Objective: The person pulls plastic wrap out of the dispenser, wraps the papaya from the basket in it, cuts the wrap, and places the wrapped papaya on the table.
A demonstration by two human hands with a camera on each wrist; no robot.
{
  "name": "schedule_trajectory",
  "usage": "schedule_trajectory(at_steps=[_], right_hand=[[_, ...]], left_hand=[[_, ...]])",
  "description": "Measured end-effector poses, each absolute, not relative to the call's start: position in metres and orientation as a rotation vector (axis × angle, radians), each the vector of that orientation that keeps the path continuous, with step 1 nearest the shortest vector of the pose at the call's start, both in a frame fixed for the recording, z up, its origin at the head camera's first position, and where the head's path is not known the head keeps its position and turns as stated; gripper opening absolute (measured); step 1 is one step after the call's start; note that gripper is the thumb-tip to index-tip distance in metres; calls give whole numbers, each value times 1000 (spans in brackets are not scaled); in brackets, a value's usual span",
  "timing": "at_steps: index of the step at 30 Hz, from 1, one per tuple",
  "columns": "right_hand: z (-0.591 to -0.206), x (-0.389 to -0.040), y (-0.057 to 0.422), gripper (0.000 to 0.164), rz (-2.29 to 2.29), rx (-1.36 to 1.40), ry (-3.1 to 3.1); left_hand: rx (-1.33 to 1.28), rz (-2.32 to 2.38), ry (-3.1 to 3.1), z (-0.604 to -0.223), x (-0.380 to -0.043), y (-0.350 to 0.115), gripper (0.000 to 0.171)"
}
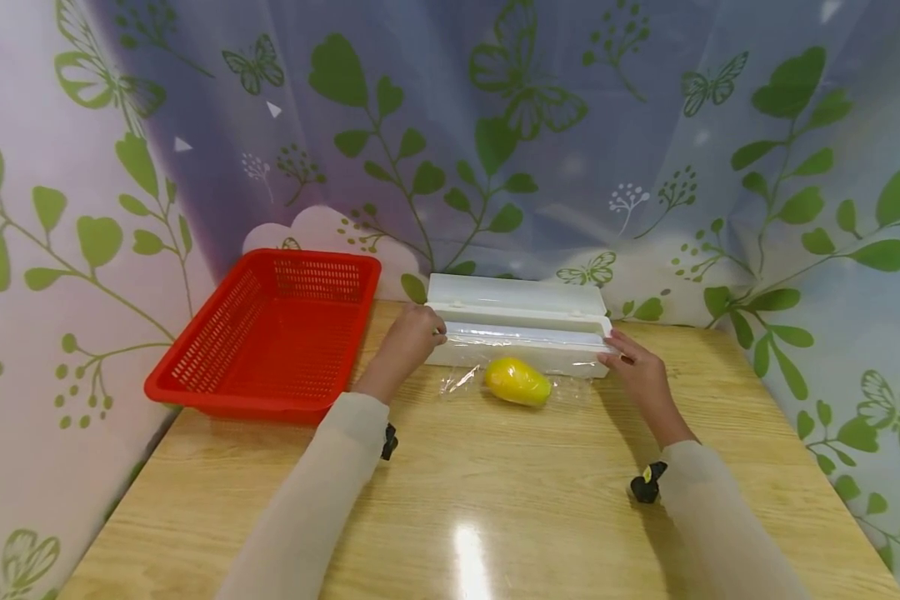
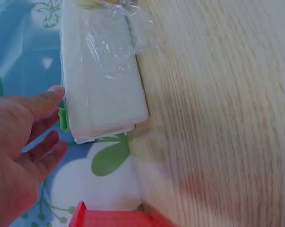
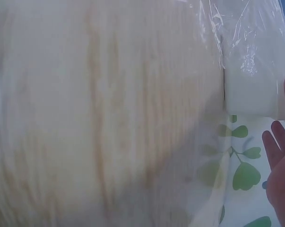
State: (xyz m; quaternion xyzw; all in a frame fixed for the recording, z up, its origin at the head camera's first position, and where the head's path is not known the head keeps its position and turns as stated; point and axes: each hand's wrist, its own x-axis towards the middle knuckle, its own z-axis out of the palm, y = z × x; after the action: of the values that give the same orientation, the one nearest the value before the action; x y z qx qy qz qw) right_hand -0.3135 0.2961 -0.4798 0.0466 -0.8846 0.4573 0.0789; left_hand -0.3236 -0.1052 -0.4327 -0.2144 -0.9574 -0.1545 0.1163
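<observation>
A long white cling film box point(image 1: 517, 354) lies at the back of the table with its lid point(image 1: 516, 293) raised and a film roll point(image 1: 525, 334) inside. Clear film point(image 1: 461, 379) hangs over its front, onto and around a yellow oblong fruit point(image 1: 517, 382) with a greenish tip. At the box's left end is my left hand point(image 1: 412, 337); the left wrist view has its thumb and loosely bent fingers beside a small green piece point(image 2: 63, 120) on the box's edge. My right hand point(image 1: 641, 371) touches the right end, its thumb at the front and its fingers fairly straight.
A red perforated plastic basket point(image 1: 262, 404) stands on the left of the wooden table point(image 1: 435, 475), close to my left forearm. Behind the table hangs a curtain point(image 1: 435, 125) printed with leaves and butterflies.
</observation>
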Motion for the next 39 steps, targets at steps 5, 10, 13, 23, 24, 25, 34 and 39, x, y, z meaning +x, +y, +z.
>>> schedule_trajectory(at_steps=[5,10,13,23,24,25,34,39], right_hand=[[-479,-312,294,49,1339,171,-2612],[-479,-309,292,42,1319,209,-2574],[-478,-307,290,39,1299,217,-2566],[-476,-301,289,32,1255,215,-2561],[-477,-301,289,32,1256,215,-2559],[-477,-301,289,32,1257,212,-2558],[-480,-302,287,30,1252,196,-2564],[-478,-301,288,32,1276,190,-2556]], left_hand=[[-619,-491,-2798,-434,-322,-105,10],[-588,-556,-2803,-435,-318,-107,9],[-575,-582,-2810,-435,-316,-107,10],[-572,-497,-2845,-434,-311,-105,14],[-584,-471,-2837,-434,-310,-104,16],[-596,-442,-2829,-434,-311,-104,18],[-582,-377,-2767,-443,-314,-103,14],[-601,-372,-2702,-444,-315,-102,10]])
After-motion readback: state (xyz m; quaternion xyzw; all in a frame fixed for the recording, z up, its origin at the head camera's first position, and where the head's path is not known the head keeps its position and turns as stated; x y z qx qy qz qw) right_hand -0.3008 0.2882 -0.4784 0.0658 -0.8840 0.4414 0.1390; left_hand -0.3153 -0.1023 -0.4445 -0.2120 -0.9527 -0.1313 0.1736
